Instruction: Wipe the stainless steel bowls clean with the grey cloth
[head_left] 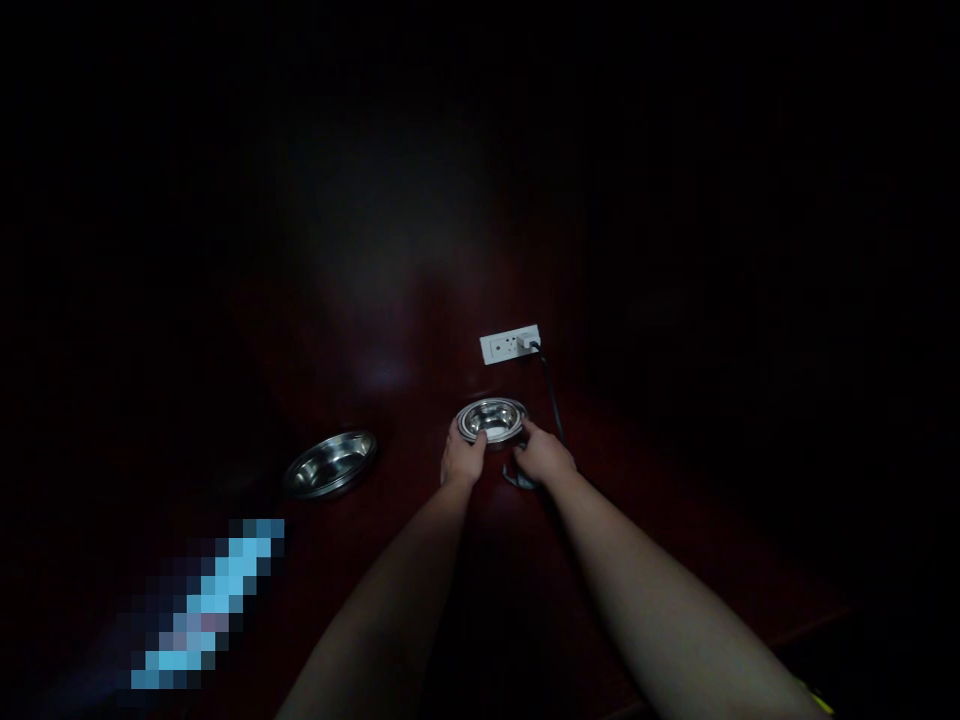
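A nested stack of shiny steel bowls [491,417] is between my two hands, over the dark red tabletop. My left hand [463,455] grips the left side of the stack, its thumb at the near rim. On the right side, my right hand [546,455] has its fingers closed at the rim. Whether the stack rests on the table or is lifted I cannot tell. Below my right hand lies a small dark loop of cable [519,478], partly hidden. To the left sits another shallow steel bowl [332,464], apart from my hands.
A white wall socket [499,347] is behind the bowls, with a plug [528,341] in it and a black cable [553,392] running down. A bright blurred-out screen [217,605] glows at lower left. The surface is dark red [675,520], and the surroundings are very dark.
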